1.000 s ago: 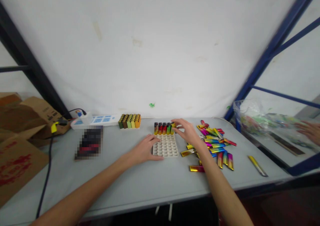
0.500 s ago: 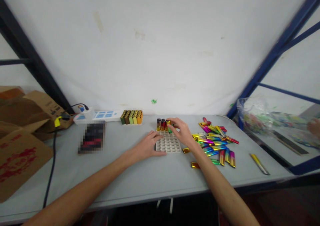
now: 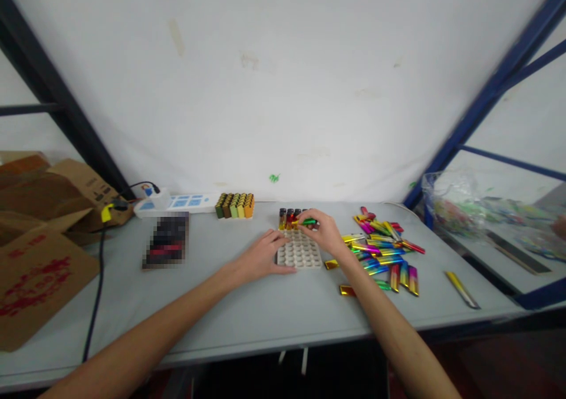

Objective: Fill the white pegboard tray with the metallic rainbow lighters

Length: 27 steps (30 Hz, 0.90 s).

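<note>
From where I stand, a cardboard box (image 3: 48,275) sits at the far left, with a power strip (image 3: 192,202) against the wall and a packed block of small upright pieces (image 3: 235,206) just right of it. The left hand (image 3: 260,254) lies spread wide at the left side of a white tray (image 3: 299,254), thumb by its near edge, fingers over its holes. Along the tray's far end stands a short row of dark-topped lighters (image 3: 290,218), partly hidden by the right hand (image 3: 322,228), which pinches a green-and-gold lighter (image 3: 309,221) lying nearly level above the tray. Held that way, it could knock the upright neighbours or miss its hole if the wrist doesn't turn enough. Should the left hand lift, a push from the right might slide the tray. Right of it spreads a loose pile of shiny lighters (image 3: 382,249); the right forearm passes so close that a sweep could scatter some. One lone lighter (image 3: 462,290) rests farther right, near the table's edge, easily nudged off.
</note>
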{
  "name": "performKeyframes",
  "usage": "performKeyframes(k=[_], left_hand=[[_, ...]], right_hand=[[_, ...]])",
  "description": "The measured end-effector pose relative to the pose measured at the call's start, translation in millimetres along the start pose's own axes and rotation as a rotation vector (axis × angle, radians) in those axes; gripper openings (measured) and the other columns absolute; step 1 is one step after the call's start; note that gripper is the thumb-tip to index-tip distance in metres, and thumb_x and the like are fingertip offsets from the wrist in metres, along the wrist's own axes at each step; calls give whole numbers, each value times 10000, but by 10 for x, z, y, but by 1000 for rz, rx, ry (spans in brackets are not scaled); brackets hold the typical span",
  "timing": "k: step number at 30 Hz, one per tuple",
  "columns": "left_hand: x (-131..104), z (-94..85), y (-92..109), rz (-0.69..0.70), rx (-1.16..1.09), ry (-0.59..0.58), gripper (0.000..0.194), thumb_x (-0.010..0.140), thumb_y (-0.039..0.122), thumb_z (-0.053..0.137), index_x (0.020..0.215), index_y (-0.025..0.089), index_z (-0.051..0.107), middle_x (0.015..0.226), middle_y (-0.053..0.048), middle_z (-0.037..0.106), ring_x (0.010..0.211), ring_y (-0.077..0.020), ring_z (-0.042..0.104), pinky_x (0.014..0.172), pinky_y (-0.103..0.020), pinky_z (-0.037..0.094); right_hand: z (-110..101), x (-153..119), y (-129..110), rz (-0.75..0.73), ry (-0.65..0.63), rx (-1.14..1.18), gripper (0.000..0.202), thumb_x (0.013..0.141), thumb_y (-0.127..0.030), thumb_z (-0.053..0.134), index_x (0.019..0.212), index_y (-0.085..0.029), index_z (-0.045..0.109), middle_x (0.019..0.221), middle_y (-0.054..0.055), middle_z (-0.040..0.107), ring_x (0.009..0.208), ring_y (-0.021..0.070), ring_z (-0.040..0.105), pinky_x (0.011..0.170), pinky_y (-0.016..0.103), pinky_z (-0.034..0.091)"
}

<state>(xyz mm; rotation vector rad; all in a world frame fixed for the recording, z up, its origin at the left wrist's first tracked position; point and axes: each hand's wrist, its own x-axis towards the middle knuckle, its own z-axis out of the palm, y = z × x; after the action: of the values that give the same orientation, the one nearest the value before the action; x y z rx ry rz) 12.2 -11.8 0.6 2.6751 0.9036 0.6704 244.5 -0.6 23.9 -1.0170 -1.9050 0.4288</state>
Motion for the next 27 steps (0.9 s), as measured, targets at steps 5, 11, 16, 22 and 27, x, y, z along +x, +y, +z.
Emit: performKeyframes(k=[5,11,16,22,27], left_hand=[[5,-2,8,-4,-2,2,623,750,568,833,1227,210,655,1177,-100,648,1138,-310,588,1063,-454,473],[7,-3,8,2,-23,-1,610,754,557,836,1228,221,653,1184,-90,642,1139,-297,585,1060,-442,468],[4,0,10,-8,4,-15,650,745,542,851,1265,214,639,1203,-96,640,1163,-306,573,1071,-450,457],[-9,-26,54,20,77,-46,663,810,547,797,1338,202,592,1248,-111,627,1214,-315,549,1093,-444,433],[-25,-40,91,36,167,-70,604,882,584,701,1329,196,584,1259,-117,618,1220,-321,549,1109,-445,412]], right_hand=[[41,-15,-21,41,-41,93,316,842,-194,656,1156,-225,633,1060,58,740,964,182,702,752,285,585],[99,-30,-40,17,-31,55,219,847,-163,635,1059,-218,641,1057,51,728,922,180,701,769,299,591],[121,-18,-99,-83,-63,-37,270,893,-145,620,1134,-237,702,1118,71,720,967,196,694,820,318,589],[158,-22,-73,-112,-87,-60,313,948,-260,645,1258,-255,693,1168,92,705,1024,214,694,903,355,579],[174,-35,-69,-115,-70,-163,415,961,-267,619,1375,-235,604,1147,101,711,1023,234,670,951,396,542]])
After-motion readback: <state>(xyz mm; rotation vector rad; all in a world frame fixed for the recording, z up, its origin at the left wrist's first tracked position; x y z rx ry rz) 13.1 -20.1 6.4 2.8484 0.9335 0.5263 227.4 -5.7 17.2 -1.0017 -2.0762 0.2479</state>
